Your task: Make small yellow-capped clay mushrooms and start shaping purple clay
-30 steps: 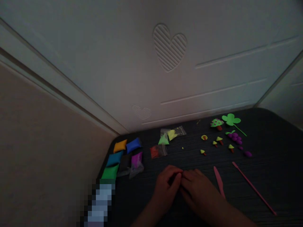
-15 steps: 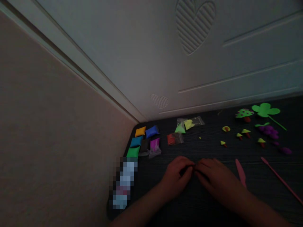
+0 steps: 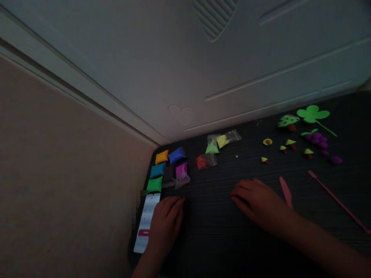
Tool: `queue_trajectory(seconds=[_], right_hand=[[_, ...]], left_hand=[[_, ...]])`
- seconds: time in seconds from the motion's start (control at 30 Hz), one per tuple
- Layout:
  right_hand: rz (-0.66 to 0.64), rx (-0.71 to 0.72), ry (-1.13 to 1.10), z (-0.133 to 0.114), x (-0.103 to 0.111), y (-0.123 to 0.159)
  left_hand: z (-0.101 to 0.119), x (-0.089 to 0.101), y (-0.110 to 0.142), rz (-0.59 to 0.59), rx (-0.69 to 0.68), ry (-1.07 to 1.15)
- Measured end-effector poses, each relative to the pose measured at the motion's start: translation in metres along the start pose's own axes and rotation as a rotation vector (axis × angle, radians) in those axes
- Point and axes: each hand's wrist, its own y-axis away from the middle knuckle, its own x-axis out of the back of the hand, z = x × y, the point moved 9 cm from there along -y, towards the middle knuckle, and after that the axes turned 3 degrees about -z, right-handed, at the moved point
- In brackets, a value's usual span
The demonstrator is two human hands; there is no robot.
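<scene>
My left hand (image 3: 167, 222) is beside the lit phone (image 3: 147, 210), covering part of its right side. Its fingers are drawn together, and nothing shows between them. Over the middle of the dark table my right hand (image 3: 256, 200) is closed, thumb against the fingers; whatever it may hold is hidden. Just beyond its wrist lies a pink modelling knife (image 3: 286, 192). Farther right is a long pink modelling tool (image 3: 337, 200). Small yellow-capped clay mushrooms (image 3: 290, 143) lie beyond my right hand.
Clay packets, such as a blue one (image 3: 177, 155), a purple one (image 3: 182, 171) and a red one (image 3: 202, 162), lie at the table's left and back. A spotted clay mushroom (image 3: 288, 120), a green clay clover (image 3: 312, 114) and purple clay grapes (image 3: 317, 139) lie far right. A white panel (image 3: 139, 77) rises behind.
My hands were together, fingertips meeting; now they are apart. My left hand has moved left to the phone, while my right remains near the middle. The view has shifted and tilted.
</scene>
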Motion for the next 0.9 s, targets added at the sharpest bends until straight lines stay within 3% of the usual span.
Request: queue_trajectory(seconds=[0.13, 0.33, 0.43, 0.57, 0.73, 0.9], right_hand=[[0.002, -0.015, -0.022, 0.003, 0.001, -0.002], [0.025, -0.013, -0.053, 0.005, 0.006, -0.002], [0.047, -0.008, -0.067, 0.004, 0.007, -0.002], [0.077, 0.0, -0.069, 0.003, 0.008, -0.002], [0.088, 0.01, -0.06, 0.003, 0.008, -0.002], [0.078, 0.018, -0.066, 0.003, 0.008, -0.003]], left_hand=[[0.007, 0.019, -0.022, 0.097, -0.104, -0.165], [0.027, 0.035, -0.096, 0.152, -0.199, -0.201], [0.047, 0.017, -0.13, -0.002, -0.215, -0.159], [0.067, -0.01, -0.149, -0.167, -0.226, -0.114], [0.047, -0.032, -0.149, -0.3, -0.155, -0.089], [0.029, -0.038, -0.146, -0.362, -0.14, -0.057]])
